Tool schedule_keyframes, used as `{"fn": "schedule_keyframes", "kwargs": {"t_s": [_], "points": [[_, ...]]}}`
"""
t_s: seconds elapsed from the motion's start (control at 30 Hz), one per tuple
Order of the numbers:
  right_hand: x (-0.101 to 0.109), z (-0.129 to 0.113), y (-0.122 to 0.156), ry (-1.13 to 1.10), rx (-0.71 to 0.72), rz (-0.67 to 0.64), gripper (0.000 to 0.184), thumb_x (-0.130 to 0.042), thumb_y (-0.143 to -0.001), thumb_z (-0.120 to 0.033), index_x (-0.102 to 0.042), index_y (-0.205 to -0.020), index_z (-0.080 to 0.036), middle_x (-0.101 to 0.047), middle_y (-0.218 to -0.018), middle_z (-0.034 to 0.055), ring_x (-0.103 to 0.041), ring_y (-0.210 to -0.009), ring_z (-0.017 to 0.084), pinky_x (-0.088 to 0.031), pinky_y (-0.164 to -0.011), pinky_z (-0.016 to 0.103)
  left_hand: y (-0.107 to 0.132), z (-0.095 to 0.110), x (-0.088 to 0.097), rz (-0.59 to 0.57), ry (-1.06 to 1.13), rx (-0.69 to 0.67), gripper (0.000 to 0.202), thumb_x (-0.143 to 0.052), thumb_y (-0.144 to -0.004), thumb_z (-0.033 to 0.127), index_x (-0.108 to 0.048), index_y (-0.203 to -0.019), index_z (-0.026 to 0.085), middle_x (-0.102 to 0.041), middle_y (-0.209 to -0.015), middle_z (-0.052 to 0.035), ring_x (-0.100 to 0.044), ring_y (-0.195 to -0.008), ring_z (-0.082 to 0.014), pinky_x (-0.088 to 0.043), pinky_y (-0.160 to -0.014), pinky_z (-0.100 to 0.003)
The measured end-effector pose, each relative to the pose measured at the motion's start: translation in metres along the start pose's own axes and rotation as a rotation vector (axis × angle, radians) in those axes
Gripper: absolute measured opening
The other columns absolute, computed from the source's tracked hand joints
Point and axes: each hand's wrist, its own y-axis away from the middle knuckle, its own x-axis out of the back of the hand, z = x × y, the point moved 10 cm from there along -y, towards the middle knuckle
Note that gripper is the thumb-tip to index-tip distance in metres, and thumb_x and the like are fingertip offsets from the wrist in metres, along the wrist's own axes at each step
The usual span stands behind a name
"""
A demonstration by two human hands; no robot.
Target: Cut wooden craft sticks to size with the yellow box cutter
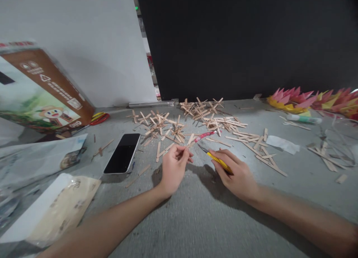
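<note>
Between the thumb and fingers of my left hand is a small wooden stick, its tip pointing up; whether a second stick is joined to it I cannot tell. My right hand grips a yellow craft knife, its grey blade aimed left toward my left hand without touching it. Just beyond both hands lies a thin pink-red strip. Piles of short wooden sticks, many crossed together, spread behind my hands. Loose flat sticks lie to the right.
A black phone lies on the grey table, left of my hands. Farther left are red-yellow scissors, a printed box and a plastic packet. To the right are a white paper scrap, a glue stick and pink-yellow paper crafts.
</note>
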Motion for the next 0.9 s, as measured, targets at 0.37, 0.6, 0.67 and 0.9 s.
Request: {"fn": "schedule_keyframes", "kwargs": {"t_s": [0.37,0.6,0.67,0.9], "points": [[0.001,0.026,0.0,-0.036,-0.269,-0.07,0.029,-0.043,-0.107,-0.04,-0.056,-0.127,-0.023,-0.07,-0.074,-0.0001,-0.065,-0.055,0.017,-0.051,-0.054,0.027,-0.008,0.015,-0.016,-0.217,-0.528,-0.297,0.009,-0.073,-0.089,0.027,-0.078,-0.083,0.024,-0.077,-0.092,-0.0055,-0.066,-0.1,-0.0267,-0.049,-0.094,-0.041],[-0.009,0.037,-0.006,0.079,-0.259,-0.269,0.037,-0.043,-0.105,-0.038,-0.042,-0.138,-0.019,-0.068,-0.072,-0.001,-0.065,-0.052,0.019,-0.047,-0.052,0.028,-0.019,0.01,-0.013,-0.223,-0.581,-0.296,0.004,-0.081,-0.082,0.025,-0.081,-0.085,0.028,-0.075,-0.072,-0.0031,-0.063,-0.084,-0.027,-0.048,-0.084,-0.04],[0.005,0.05,-0.007,0.204,-0.293,-0.251,0.04,-0.046,-0.102,-0.032,-0.042,-0.139,-0.017,-0.062,-0.059,-0.0042,-0.057,-0.04,0.018,-0.04,-0.045,0.028,-0.017,0.011,-0.017,-0.25,-0.604,-0.297,0.003,-0.081,-0.082,0.026,-0.08,-0.08,0.028,-0.076,-0.074,-0.0031,-0.063,-0.084,-0.0269,-0.047,-0.084,-0.04],[0.015,0.023,0.013,-0.032,-0.401,-0.258,0.042,-0.04,-0.106,-0.028,-0.036,-0.147,-0.02,-0.068,-0.066,-0.0012,-0.068,-0.053,0.019,-0.047,-0.051,0.025,-0.016,0.01,-0.022,-0.325,-0.653,-0.302,0.01,-0.074,-0.088,0.026,-0.083,-0.082,0.026,-0.075,-0.08,-0.0047,-0.062,-0.084,-0.0256,-0.046,-0.087,-0.04]]}}
